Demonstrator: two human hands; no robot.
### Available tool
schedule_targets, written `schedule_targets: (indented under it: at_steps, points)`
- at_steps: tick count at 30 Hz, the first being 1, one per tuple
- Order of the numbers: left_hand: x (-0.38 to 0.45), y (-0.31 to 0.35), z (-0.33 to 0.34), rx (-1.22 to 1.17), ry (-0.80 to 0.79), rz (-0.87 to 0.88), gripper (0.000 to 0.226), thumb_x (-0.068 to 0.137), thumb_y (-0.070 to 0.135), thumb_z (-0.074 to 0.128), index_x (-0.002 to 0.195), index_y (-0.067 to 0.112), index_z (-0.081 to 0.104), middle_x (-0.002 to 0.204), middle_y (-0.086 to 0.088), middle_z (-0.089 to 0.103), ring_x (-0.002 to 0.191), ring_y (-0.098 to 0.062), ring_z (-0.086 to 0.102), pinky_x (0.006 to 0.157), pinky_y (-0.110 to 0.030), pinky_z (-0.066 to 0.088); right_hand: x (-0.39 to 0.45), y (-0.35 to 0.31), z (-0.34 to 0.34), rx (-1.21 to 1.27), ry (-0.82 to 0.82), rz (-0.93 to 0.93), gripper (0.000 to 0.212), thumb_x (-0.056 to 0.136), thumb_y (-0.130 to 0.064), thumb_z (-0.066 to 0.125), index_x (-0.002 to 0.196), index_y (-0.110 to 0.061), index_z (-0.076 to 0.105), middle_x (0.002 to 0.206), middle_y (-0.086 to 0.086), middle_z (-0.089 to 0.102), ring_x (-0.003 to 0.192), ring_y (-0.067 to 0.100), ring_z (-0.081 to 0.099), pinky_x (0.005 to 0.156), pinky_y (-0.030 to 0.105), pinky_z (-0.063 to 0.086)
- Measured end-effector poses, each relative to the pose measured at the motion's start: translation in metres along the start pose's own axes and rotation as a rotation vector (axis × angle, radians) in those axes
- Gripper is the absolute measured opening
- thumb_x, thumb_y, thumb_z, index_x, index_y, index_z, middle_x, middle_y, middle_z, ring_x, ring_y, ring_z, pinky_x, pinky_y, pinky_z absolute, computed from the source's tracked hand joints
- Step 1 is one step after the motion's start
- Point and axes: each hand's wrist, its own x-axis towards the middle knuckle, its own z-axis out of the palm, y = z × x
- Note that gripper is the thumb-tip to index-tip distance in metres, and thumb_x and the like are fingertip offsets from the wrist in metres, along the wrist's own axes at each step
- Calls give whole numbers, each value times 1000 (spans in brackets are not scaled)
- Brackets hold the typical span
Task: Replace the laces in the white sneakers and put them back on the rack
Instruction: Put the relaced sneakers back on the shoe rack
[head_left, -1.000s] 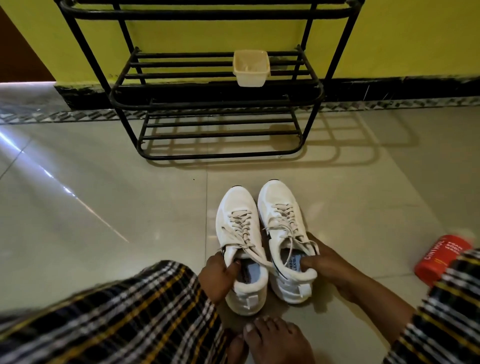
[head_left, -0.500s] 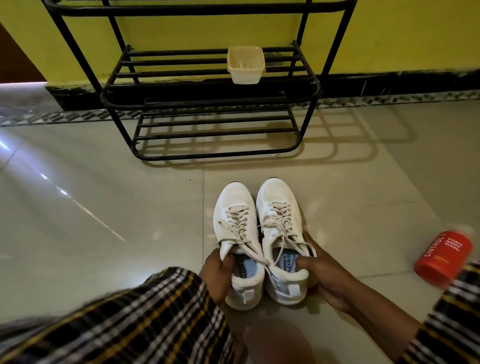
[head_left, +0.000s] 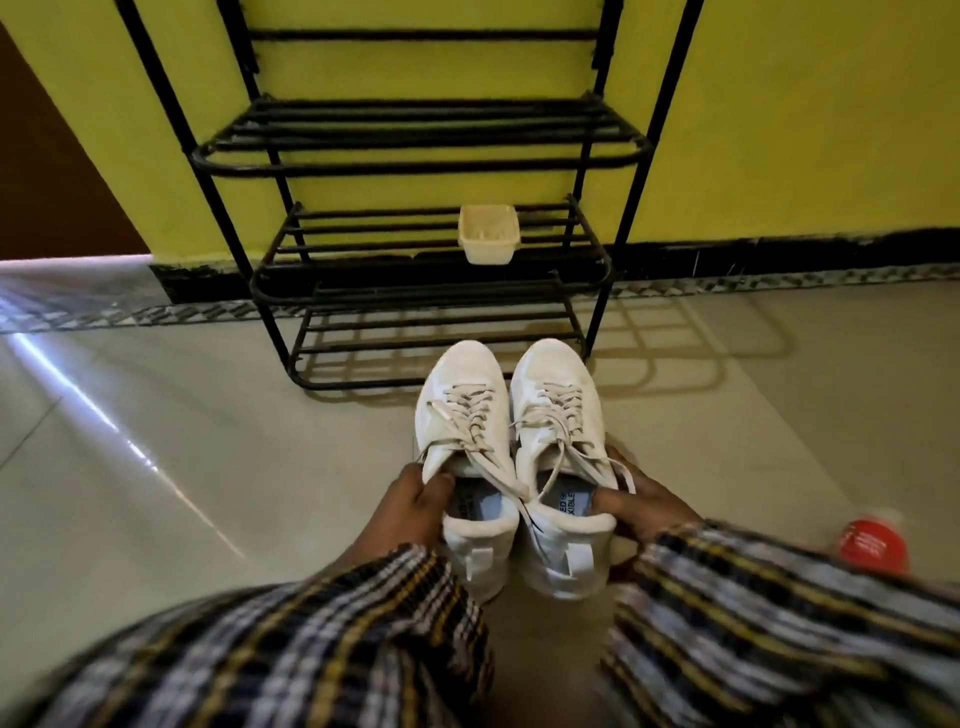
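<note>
Now both laced sneakers are off the floor, left hand (head_left: 410, 506) gripping the left sneaker (head_left: 467, 467), right hand (head_left: 644, 504) gripping the right sneaker (head_left: 558, 457), closer to the rack (head_left: 415, 156), so shelving comes next.

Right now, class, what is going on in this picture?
A person holds a pair of white sneakers, one in each hand. The left hand grips the left sneaker at its collar, and the right hand grips the right sneaker the same way. Both are laced, with loose ends. The black rack ahead holds only a small tub. A red bottle lies at the right.
</note>
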Motion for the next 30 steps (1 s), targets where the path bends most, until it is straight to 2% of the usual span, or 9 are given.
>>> schedule_targets:
  at_steps: [2,7,10,13,16,20,24,27,30]
  points:
    - [-7,22,-17,-40,2,93,18,100,19,37,99,13,54,104,-8,60,95,-19,55,79,-33,43,-14,-32,6,-3,-56,-102,60,73,-5,63,127,-28,53,104,2,71,94,22,62,87,47,50]
    - [-25,86,-55,-49,3,251,27,100,27,36,111,16,57,104,-9,66,94,-24,62,82,-44,51,-36,-97,18,-23,-47,-158,53,83,-9,54,126,-41,52,106,-1,70,94,22,63,66,40,54]
    - [-24,126,-74,-84,61,318,24,101,26,36,111,17,55,93,-3,62,79,-15,55,62,-30,42,-43,-141,24,-59,-28,-255,53,82,-11,56,122,-45,54,109,0,68,101,26,61,77,53,53]
    - [-11,163,-91,-106,92,353,25,100,29,37,109,14,54,94,-9,60,82,-22,54,65,-31,40,-36,-184,27,-55,-23,-335,50,83,-8,54,119,-42,57,100,-2,71,93,23,63,76,47,52]
    - [5,192,-103,-96,120,378,24,100,28,37,101,12,55,84,-9,57,76,-19,50,65,-30,38,-23,-221,29,-40,-34,-372,44,84,-6,52,114,-37,61,87,-4,71,85,19,60,79,45,48]
    - [41,224,-114,-120,131,349,31,99,30,39,95,5,58,87,-18,58,78,-24,52,67,-32,39,9,-258,33,-33,20,-345,30,86,-10,51,102,-32,62,82,-1,65,81,21,56,74,40,46]
    - [87,248,-122,-145,196,265,39,95,36,45,115,5,56,100,-15,63,88,-27,58,68,-32,45,49,-286,38,-31,98,-291,12,90,-23,52,87,-26,63,77,-1,61,76,22,55,65,34,47]
    - [117,258,-125,-147,230,229,46,92,46,48,115,8,58,103,-14,64,91,-29,60,78,-40,50,83,-301,40,-35,151,-271,15,89,-29,54,79,-22,63,74,-2,59,79,22,54,76,38,46]
    - [134,262,-124,-160,231,249,59,90,59,44,108,6,62,99,-16,66,88,-30,62,76,-39,51,110,-308,41,6,162,-248,17,91,-32,53,83,-21,63,75,-1,57,76,20,53,68,33,45]
